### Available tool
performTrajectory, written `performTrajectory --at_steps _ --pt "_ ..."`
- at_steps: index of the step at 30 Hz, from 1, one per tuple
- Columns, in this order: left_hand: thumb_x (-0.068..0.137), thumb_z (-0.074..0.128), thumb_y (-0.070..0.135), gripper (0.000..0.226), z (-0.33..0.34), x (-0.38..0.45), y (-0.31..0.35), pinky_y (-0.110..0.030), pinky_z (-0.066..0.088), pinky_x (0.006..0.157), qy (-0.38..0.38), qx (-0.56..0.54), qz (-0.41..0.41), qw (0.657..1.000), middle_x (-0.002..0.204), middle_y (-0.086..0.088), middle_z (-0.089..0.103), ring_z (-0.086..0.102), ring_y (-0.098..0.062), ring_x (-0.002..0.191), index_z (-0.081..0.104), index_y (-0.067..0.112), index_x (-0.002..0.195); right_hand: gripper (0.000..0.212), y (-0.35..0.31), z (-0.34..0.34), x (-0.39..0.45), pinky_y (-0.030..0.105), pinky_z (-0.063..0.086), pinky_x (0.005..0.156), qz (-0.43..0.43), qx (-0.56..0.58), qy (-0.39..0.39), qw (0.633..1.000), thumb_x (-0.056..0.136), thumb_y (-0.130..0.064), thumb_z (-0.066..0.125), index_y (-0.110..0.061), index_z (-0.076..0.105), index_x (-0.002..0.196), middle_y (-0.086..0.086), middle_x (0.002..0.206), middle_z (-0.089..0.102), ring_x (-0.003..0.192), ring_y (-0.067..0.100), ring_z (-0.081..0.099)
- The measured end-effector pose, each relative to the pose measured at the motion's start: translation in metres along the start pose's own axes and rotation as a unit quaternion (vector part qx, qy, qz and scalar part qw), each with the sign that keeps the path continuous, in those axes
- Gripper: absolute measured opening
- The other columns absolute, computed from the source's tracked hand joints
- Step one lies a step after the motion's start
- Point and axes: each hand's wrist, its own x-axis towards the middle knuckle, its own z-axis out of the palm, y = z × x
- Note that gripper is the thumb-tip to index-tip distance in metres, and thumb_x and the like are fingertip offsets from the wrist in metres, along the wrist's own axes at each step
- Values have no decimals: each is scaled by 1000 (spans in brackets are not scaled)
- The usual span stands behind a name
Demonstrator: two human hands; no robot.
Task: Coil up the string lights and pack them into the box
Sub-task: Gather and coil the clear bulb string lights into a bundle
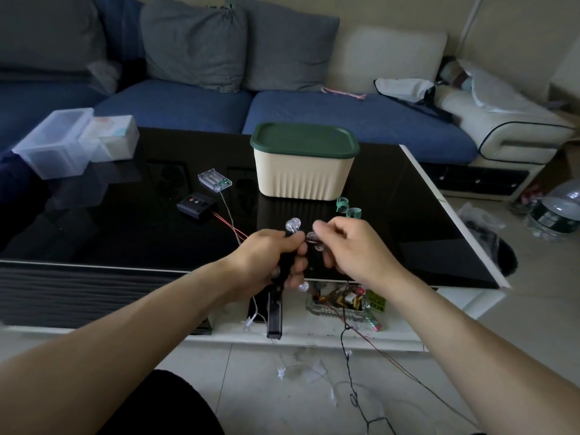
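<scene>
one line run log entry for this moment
stage: coiling | left hand: grips string lights bundle | right hand: pinches strand | box: lid on | loose wire on floor

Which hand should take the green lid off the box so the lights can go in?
Probably the right hand. It pinches only one bulb and sits nearer the green lid on the cream box. The left hand grips the gathered string lights.

Living room; sofa (201, 105), coffee table (408, 221)
</scene>
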Motion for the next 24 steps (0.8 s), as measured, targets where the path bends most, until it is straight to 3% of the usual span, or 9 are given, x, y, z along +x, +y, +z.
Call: performTrajectory --at_steps 4,7,10,13,16,19,21,24 --pt "104 36 25 35 -6 1 7 -30 46 58 16 -200 -14 980 63 -9 55 57 -24 52 48 12 73 23 5 -6 3 23 45 52 14 112 -44 993 101 -21 58 -7 66 85 0 61 62 53 14 55" --pt "105 30 22 33 -9 5 11 -26 48 52 27 -265 13 964 74 -10 69 62 -21 54 50 13 80 12 9 -7 5 23 49 57 57 144 -55 986 97 -14 63 -6 70 91 2 66 67 57 15 59" --pt "105 30 18 32 -9 8 13 -20 41 46 41 -282 33 958 76 -7 70 54 -14 46 56 10 87 13 13 -8 6 26 50 62 99 157 -87 979 98 -12 60 -3 70 95 8 73 68 60 17 61" --pt "105 32 17 31 -8 13 11 -17 24 41 31 -263 60 963 69 -1 54 33 -8 38 58 1 102 20 15 -9 6 32 52 72 103 125 -132 978 102 -16 54 -5 67 91 11 71 69 66 22 67" --pt "105 34 16 32 -8 14 10 -17 23 41 42 -243 69 967 67 0 54 30 -8 39 56 -5 116 21 16 -4 5 30 48 61 100 117 -130 980 103 -18 54 -6 64 90 6 62 64 56 21 62" --pt "99 43 9 30 -6 12 11 -19 30 48 48 -218 83 971 74 -1 61 40 -10 49 55 -5 122 19 18 2 5 24 39 48 76 82 -114 987 100 -21 60 -10 67 87 1 60 62 46 15 50" --pt "92 49 4 30 -3 9 12 -21 46 56 26 -232 81 969 83 -4 67 56 -14 60 54 -1 120 18 16 4 5 20 37 47 55 63 -113 990 99 -21 63 -12 68 83 -1 59 61 45 10 48" --pt "96 41 3 13 -1 7 14 -35 59 84 0 -281 69 957 110 -21 70 72 -31 94 50 3 106 23 9 7 3 16 38 50 26 50 -120 991 98 -19 64 -16 65 75 -3 57 61 46 6 48"
